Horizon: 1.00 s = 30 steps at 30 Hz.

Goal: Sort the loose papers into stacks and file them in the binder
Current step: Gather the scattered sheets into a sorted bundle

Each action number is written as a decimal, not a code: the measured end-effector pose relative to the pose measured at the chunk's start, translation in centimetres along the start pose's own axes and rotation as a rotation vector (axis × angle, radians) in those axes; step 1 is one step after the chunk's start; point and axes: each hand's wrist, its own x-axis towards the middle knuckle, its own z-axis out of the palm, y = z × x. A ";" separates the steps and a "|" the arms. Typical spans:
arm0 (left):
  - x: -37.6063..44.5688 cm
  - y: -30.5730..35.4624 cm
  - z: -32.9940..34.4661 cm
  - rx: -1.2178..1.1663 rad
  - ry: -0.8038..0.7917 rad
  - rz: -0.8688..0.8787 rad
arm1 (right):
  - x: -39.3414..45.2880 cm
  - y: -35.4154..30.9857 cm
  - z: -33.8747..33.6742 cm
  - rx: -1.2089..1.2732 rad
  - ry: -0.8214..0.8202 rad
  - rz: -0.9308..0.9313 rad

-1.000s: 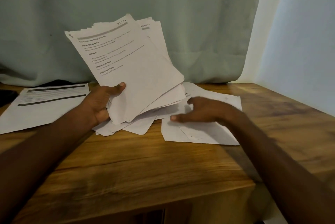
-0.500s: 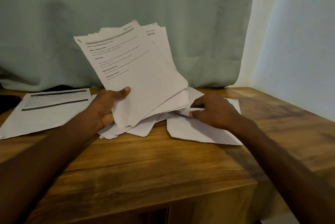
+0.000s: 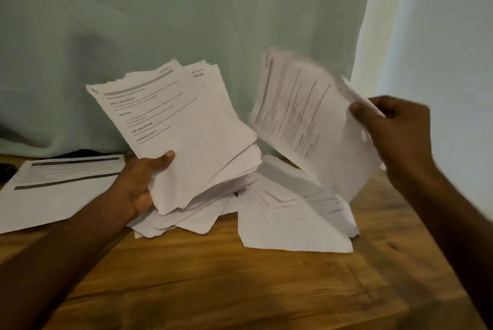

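Above the wooden desk (image 3: 240,289), the left hand (image 3: 144,185) grips a thick, fanned sheaf of papers (image 3: 186,137) by its lower corner, thumb pressed across the printed top page and fingers curled behind, the sheaf tilted up toward the camera. Out to the right, the right hand (image 3: 394,126) pinches a single sheet (image 3: 306,116) at its edge; this sheet is lifted clear of the desk and blurred, its printed side toward the camera. Beneath and between the two hands lie more loose papers (image 3: 288,220), overlapping and skewed. A separate printed page (image 3: 61,185) rests flat at the left end of the desk, apart from the heap. No binder shows in this view. The step in hand looks like reading the lifted sheet's heading to decide which stack it joins, so sorting seems at an early stage. To do it well, the sheet should be held steady long enough for its section label to be read, then laid square on its matching stack. The fanned sheaf looks loosely gripped and could slide apart, so tapping its edges against the desk would help. Pinching only one corner risks creasing thin paper.
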 end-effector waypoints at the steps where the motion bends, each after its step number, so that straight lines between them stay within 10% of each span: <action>1: 0.0 0.0 0.0 0.000 -0.008 0.008 | 0.2 0.8 0.4 0.167 -0.012 0.114; 6: -0.1 0.3 -0.2 -0.010 -0.008 0.040 | -0.8 6.3 5.1 0.656 -0.214 0.510; 14: 0.7 0.3 -0.8 -0.008 0.024 0.042 | -1.9 11.5 10.2 0.949 -0.196 0.622; 23: 0.7 0.4 -0.5 0.078 0.023 0.086 | -2.5 11.7 10.7 0.605 -0.235 0.546; 30: 1.1 1.0 -1.1 0.066 0.103 0.064 | -5.5 8.6 13.0 0.320 -0.619 0.666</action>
